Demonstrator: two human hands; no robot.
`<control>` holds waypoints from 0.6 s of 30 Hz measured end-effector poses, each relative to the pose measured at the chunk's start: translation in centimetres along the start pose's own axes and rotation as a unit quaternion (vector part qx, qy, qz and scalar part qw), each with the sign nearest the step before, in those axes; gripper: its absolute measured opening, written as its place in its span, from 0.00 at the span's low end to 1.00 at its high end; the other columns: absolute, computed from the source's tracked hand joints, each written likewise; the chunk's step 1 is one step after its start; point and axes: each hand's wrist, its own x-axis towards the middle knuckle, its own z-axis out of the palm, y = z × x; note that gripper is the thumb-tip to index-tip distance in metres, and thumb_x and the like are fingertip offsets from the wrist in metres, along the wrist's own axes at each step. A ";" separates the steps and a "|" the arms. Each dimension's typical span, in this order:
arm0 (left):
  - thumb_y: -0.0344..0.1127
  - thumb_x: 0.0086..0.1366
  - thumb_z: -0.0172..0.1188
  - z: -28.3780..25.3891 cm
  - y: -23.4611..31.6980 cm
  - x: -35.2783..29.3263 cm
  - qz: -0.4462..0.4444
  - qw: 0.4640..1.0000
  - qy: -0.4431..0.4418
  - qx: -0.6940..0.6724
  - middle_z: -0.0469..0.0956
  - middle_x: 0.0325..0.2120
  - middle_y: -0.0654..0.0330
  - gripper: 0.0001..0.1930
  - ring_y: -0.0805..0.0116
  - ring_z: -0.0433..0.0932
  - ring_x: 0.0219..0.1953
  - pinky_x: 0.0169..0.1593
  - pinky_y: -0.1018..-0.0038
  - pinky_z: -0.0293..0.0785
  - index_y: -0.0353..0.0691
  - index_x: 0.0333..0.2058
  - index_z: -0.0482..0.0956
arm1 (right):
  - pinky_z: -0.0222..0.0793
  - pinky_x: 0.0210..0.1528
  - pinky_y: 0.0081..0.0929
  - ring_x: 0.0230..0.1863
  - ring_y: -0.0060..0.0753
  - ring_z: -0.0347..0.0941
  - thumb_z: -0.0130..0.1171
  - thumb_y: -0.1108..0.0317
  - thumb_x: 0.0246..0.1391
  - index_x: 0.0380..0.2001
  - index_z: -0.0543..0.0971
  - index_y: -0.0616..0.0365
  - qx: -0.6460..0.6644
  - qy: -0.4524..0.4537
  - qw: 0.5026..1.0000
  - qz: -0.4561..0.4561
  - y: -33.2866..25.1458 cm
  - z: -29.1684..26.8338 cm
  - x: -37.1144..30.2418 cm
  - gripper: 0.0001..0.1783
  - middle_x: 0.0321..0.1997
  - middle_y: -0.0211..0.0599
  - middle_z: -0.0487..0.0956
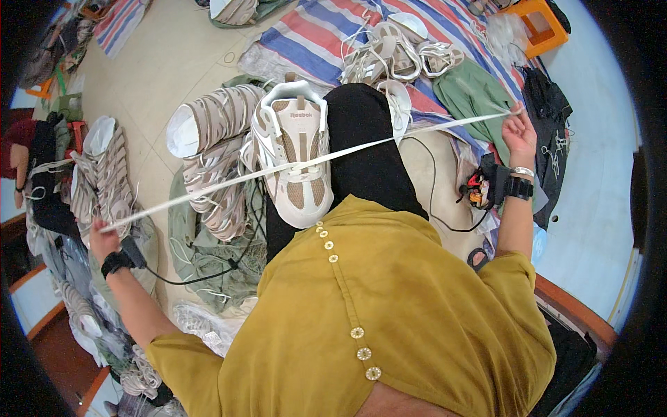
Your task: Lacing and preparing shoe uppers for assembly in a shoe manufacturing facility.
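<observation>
A white, beige and brown sneaker rests on my black-trousered lap, its toe pointing toward me. A long flat white shoelace runs through its lower eyelets and is stretched taut out to both sides. My left hand, at the far left, is closed on one end of the lace. Out to the right and higher up, my right hand pinches the other end, fingers curled. Both arms are spread wide. The lace crosses over the front of the shoe where its two halves meet.
Stacked beige shoe uppers lie left of my lap, with another stack farther left. Loose uppers sit on a striped sheet. Green cloth, an orange crate and black cables are around. Another person's arm shows at left.
</observation>
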 end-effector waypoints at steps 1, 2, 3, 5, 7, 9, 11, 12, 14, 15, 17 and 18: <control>0.32 0.63 0.53 -6.9 2.8 1.2 0.009 1.000 0.024 0.013 0.68 0.21 0.66 0.04 0.72 0.66 0.22 0.25 0.79 0.66 0.40 0.31 0.70 | 0.49 0.21 0.15 0.16 0.14 0.53 0.51 0.74 0.58 0.51 0.71 0.59 -0.030 0.034 0.999 -0.011 -0.6 -1.1 1.8 0.17 0.40 0.38 0.76; 0.28 0.59 0.56 -11.3 5.2 1.1 0.014 0.999 0.040 0.032 0.68 0.23 0.65 0.04 0.71 0.66 0.23 0.27 0.79 0.67 0.38 0.31 0.69 | 0.48 0.20 0.15 0.15 0.15 0.52 0.51 0.75 0.58 0.52 0.69 0.59 -0.052 0.081 0.995 -0.031 -0.9 -2.1 2.8 0.17 0.41 0.38 0.76; 0.25 0.56 0.56 -11.9 4.5 1.4 0.122 0.938 -0.020 0.324 0.68 0.24 0.64 0.06 0.71 0.67 0.25 0.30 0.78 0.68 0.37 0.33 0.69 | 0.48 0.20 0.15 0.15 0.15 0.52 0.51 0.75 0.58 0.52 0.69 0.59 -0.057 0.088 0.993 -0.048 -2.4 -2.9 1.8 0.17 0.41 0.38 0.76; 0.19 0.50 0.53 -12.5 5.0 1.7 0.056 0.831 -0.048 0.552 0.71 0.28 0.63 0.12 0.71 0.71 0.31 0.35 0.76 0.70 0.33 0.35 0.69 | 0.47 0.19 0.15 0.15 0.15 0.52 0.51 0.75 0.59 0.51 0.68 0.59 -0.124 0.114 0.976 -0.138 -5.4 -4.2 -0.2 0.16 0.38 0.35 0.76; 0.20 0.51 0.51 -18.3 9.0 0.0 0.067 0.800 -0.006 0.596 0.72 0.29 0.64 0.12 0.73 0.71 0.33 0.36 0.78 0.68 0.32 0.37 0.71 | 0.46 0.18 0.16 0.15 0.14 0.52 0.52 0.75 0.58 0.48 0.69 0.60 -0.127 0.124 0.976 -0.124 -7.2 -7.2 1.3 0.14 0.34 0.32 0.74; 0.20 0.53 0.48 -21.6 10.4 -1.8 0.073 0.769 0.017 0.634 0.73 0.31 0.64 0.13 0.75 0.71 0.35 0.37 0.79 0.67 0.30 0.38 0.73 | 0.46 0.17 0.16 0.15 0.14 0.52 0.53 0.74 0.58 0.47 0.70 0.62 -0.187 0.165 0.958 -0.141 -9.4 -10.1 1.5 0.13 0.30 0.28 0.72; 0.24 0.59 0.45 -19.6 7.3 0.3 0.046 0.945 -0.058 0.317 0.77 0.36 0.60 0.12 0.72 0.76 0.40 0.40 0.77 0.71 0.33 0.36 0.77 | 0.46 0.17 0.17 0.15 0.14 0.51 0.54 0.71 0.58 0.45 0.71 0.63 -0.212 0.191 0.940 -0.189 -11.2 -9.7 -1.1 0.12 0.27 0.25 0.70; 0.25 0.59 0.45 -20.0 7.0 0.4 0.047 0.948 -0.067 0.307 0.76 0.35 0.61 0.12 0.72 0.75 0.39 0.39 0.77 0.70 0.34 0.37 0.77 | 0.46 0.17 0.17 0.15 0.15 0.51 0.55 0.69 0.58 0.44 0.72 0.63 -0.233 0.211 0.926 -0.209 -12.2 -10.0 -1.9 0.12 0.27 0.25 0.70; 0.26 0.59 0.46 -22.5 7.4 0.1 0.055 0.952 -0.078 0.292 0.75 0.33 0.61 0.11 0.72 0.74 0.36 0.37 0.77 0.69 0.35 0.38 0.76 | 0.46 0.17 0.16 0.15 0.15 0.51 0.56 0.66 0.58 0.43 0.73 0.62 -0.319 0.207 0.901 -0.207 -14.9 -12.2 -2.2 0.13 0.28 0.26 0.71; 0.27 0.60 0.46 -24.9 9.5 -0.5 0.067 0.949 -0.078 0.297 0.74 0.33 0.62 0.11 0.72 0.73 0.35 0.36 0.77 0.69 0.35 0.39 0.76 | 0.46 0.17 0.16 0.15 0.15 0.51 0.56 0.66 0.58 0.43 0.73 0.62 -0.312 0.210 0.906 -0.193 -15.6 -13.8 -1.3 0.13 0.28 0.26 0.71; 0.28 0.60 0.47 -25.8 11.1 0.1 0.080 0.948 -0.094 0.294 0.72 0.31 0.63 0.12 0.73 0.72 0.33 0.34 0.77 0.68 0.36 0.41 0.75 | 0.47 0.16 0.17 0.15 0.15 0.52 0.56 0.66 0.56 0.42 0.73 0.61 -0.320 0.236 0.891 -0.219 -16.7 -15.6 -1.3 0.13 0.26 0.27 0.71; 0.28 0.60 0.48 -25.2 11.0 0.7 0.082 0.949 -0.103 0.288 0.72 0.30 0.63 0.12 0.73 0.72 0.32 0.33 0.77 0.68 0.36 0.42 0.75 | 0.47 0.16 0.17 0.15 0.15 0.52 0.56 0.66 0.56 0.42 0.73 0.61 -0.320 0.238 0.890 -0.220 -17.7 -15.8 -1.4 0.13 0.26 0.27 0.71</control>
